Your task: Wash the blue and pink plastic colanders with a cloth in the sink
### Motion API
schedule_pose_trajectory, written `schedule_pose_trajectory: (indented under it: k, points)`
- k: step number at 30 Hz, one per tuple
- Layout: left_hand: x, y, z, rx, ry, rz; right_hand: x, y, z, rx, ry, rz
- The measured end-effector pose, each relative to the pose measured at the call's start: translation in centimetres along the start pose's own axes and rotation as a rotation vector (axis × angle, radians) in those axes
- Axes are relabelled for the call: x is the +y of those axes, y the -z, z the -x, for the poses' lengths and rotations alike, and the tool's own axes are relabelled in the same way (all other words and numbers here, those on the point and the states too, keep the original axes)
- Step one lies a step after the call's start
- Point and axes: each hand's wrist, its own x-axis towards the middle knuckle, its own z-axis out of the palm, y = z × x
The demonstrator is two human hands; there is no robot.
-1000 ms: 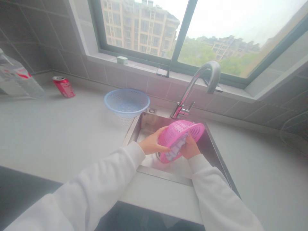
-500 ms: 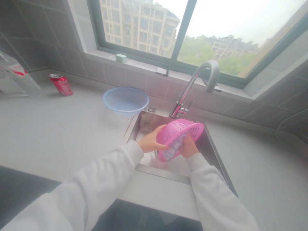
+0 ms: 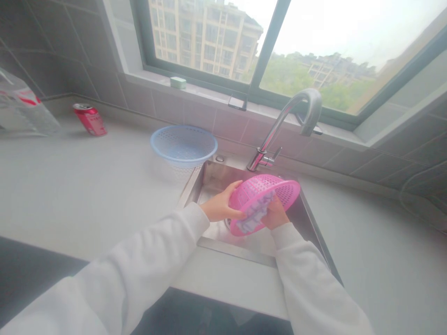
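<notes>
**Q:** Grip?
**A:** My left hand [image 3: 220,208] is clamped on the near-left rim of the pink basket [image 3: 270,190]. My right hand [image 3: 276,215] is clenched on a cloth [image 3: 252,217], pressed to the basket's near side. The basket is tilted and held over the sink [image 3: 209,179], clear of the bottom.

**Q:** Edges, room?
**A:** The basket's far rim is near the tap [image 3: 289,114] base but apart from it. Its right rim sits over the sink's right wall. There's room to the left inside the sink, and open counter [image 3: 87,186] on both sides. A blue basket [image 3: 183,144] sits at the sink's back-left corner, apart from my hands.

**Q:** Hidden stuff?
**A:** My right fingers are behind the cloth. I can't tell if the cloth is on the inside or outside of the mesh. The drain is mostly covered by the basket. A plastic bag [image 3: 21,111] is cut off at the left edge, its print blurred. My sleeves cover both wrists.

**Q:** Surface, room?
**A:** The counter is pale grey, the sink is steel and the wall is grey tile. A red can [image 3: 90,119] stands far left by the wall. There's a window behind the tap, with a small green block [image 3: 178,82] on the sill.
</notes>
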Motion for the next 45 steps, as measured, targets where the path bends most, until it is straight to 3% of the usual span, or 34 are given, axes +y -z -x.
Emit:
schedule_pose_trajectory:
  k: [5, 11, 18, 27, 35, 45]
  points:
    - [-0.74, 0.05, -0.18, 0.009, 0.006, -0.016, 0.37, -0.34, 0.29, -0.186, -0.075, 0.203]
    - [-0.73, 0.0, -0.14, 0.003, 0.01, -0.015, 0.3, 0.24, 0.08, -0.014, 0.001, 0.064]
    - [-0.53, -0.06, 0.02, 0.004, 0.016, -0.032, 0.13, 0.18, 0.13, -0.117, 0.047, 0.419]
    - [-0.54, -0.02, 0.06, -0.002, 0.023, -0.052, 0.13, 0.5, 0.1, -0.036, 0.074, 0.357]
    - [-0.02, -0.02, 0.18, -0.004, 0.021, -0.105, 0.62, 0.31, -0.1, -0.093, 0.049, 0.435]
    - [0.0, 0.01, 0.16, -0.012, 0.021, -0.099, 0.46, 0.29, 0.02, -0.071, 0.059, 0.319]
